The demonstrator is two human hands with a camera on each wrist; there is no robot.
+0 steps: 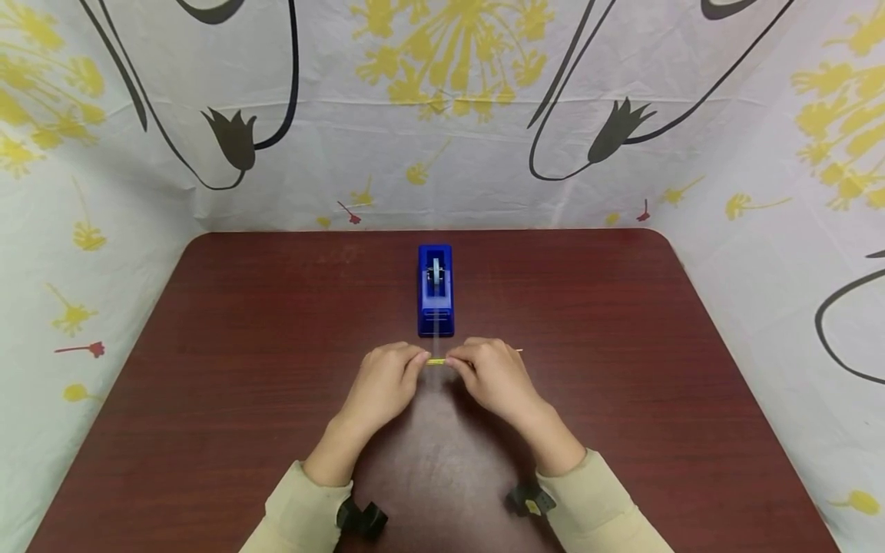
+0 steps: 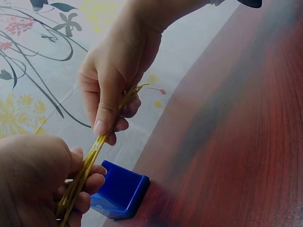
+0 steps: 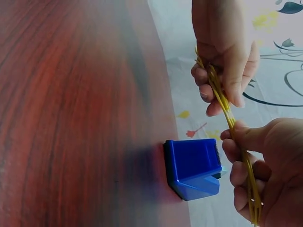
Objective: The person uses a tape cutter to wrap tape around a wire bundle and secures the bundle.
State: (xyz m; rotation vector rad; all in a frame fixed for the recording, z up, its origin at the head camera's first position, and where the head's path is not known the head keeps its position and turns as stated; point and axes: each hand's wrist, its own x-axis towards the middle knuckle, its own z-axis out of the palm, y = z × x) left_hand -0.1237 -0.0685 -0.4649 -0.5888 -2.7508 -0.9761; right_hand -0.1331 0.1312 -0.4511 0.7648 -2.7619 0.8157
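A bundle of thin yellow strands is held level above the table between both hands. My left hand pinches it on one side, thumb against curled fingers. On the other side my right hand grips it the same way, and a pale tip pokes out past that hand. A clear tape strip runs from the blue tape dispenser toward the short visible stretch between the hands. In the left wrist view the bundle shows several loose strands; the right wrist view shows the bundle passing through both hands.
The dispenser stands on the dark red-brown table, just beyond the hands, its cutting end toward me. A white patterned cloth rises behind the table and along both sides. Dark devices are worn at both wrists.
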